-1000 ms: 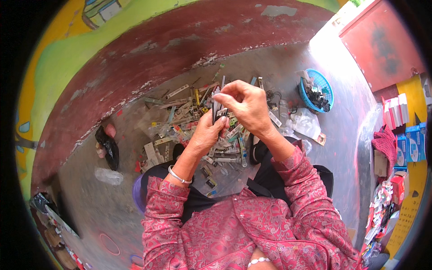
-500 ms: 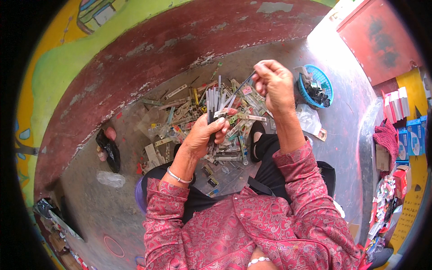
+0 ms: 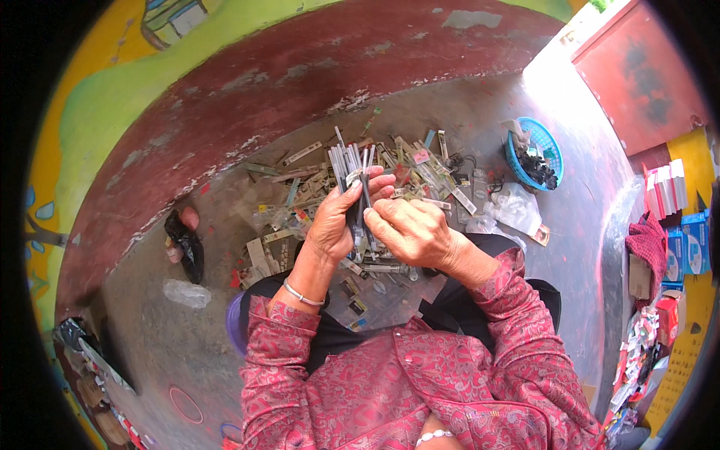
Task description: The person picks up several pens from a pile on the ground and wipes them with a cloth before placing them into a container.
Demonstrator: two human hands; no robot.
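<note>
In front of me I hold a bundle of thin stick-like tubes (image 3: 346, 161), pale and translucent at the top and dark lower down. My left hand (image 3: 335, 217) is wrapped round its middle, and the bundle stands nearly upright. Against its right side are the closed fingertips of my right hand (image 3: 416, 231), pinching a thin dark stick (image 3: 367, 191) alongside the others. Beneath both hands a heap of long narrow packages and loose strips (image 3: 300, 187) covers the floor between my legs.
A blue plastic basket (image 3: 556, 148) with black scraps stands at the far right, near crumpled clear plastic bags (image 3: 516, 208). On the left floor lie a black bag (image 3: 187, 247) and a clear bag (image 3: 187, 293). A dark red wall (image 3: 247, 97) curves behind the heap. Boxes (image 3: 694, 244) line the right side.
My right hand has come down and left, bringing the thin stick from beyond the bundle to its right side. My left hand keeps its hold on the bundle. The view has shifted slightly.
</note>
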